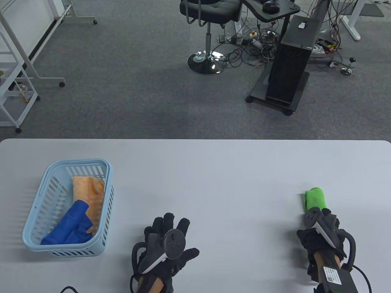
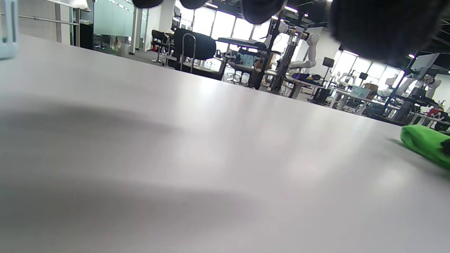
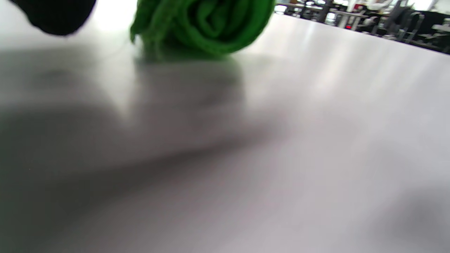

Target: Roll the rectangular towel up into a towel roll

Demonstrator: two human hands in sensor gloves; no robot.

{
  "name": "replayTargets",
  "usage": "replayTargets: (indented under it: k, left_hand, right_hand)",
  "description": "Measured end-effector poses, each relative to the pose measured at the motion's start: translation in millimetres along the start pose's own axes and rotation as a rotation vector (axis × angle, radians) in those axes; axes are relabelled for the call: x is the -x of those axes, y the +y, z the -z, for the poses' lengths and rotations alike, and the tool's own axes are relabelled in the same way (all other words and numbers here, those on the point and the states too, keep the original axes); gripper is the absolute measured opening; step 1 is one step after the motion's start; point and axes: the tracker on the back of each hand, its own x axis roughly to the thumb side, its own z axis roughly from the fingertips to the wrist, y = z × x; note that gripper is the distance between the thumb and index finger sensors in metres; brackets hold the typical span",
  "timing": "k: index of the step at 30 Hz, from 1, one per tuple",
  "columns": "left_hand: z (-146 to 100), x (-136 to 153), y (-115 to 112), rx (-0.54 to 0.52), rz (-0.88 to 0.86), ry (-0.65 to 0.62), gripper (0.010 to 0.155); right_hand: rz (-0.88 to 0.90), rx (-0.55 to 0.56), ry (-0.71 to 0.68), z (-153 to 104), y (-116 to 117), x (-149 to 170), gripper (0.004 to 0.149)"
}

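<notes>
A green towel roll [image 1: 314, 198] lies on the white table [image 1: 213, 183] at the right, its length running away from me. My right hand [image 1: 314, 211] covers the roll's near end; the tracker hides its fingers. In the right wrist view the roll's spiral end [image 3: 207, 24] sits at the top, with one black fingertip [image 3: 56, 15] apart from it on the left. My left hand [image 1: 171, 224] lies flat on the table near the front edge, fingers spread and empty. The roll also shows at the right edge of the left wrist view [image 2: 425, 144].
A light blue basket [image 1: 45, 183] stands at the left of the table and holds an orange towel [image 1: 88, 189] and a blue towel [image 1: 71, 224]. Beyond the table's far edge are a chair [image 1: 207, 30] and a black cart [image 1: 287, 70] on the carpet.
</notes>
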Motion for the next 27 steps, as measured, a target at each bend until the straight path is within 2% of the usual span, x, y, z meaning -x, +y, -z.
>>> replayTargets:
  k: [9, 17, 27]
  left_hand:
    - [1, 1, -1, 0.025, 0.009, 0.021, 0.093]
    - [1, 0, -2, 0.038, 0.022, 0.022, 0.092]
    - [2, -1, -3, 0.059, 0.022, 0.022, 0.091]
  right_hand:
    - [0.059, -0.006, 0.119, 33, -3, 35, 0.084]
    - [0.069, 0.026, 0.149, 41, -3, 52, 0.083]
    - [0.066, 0.009, 0.143, 44, -1, 52, 0.086]
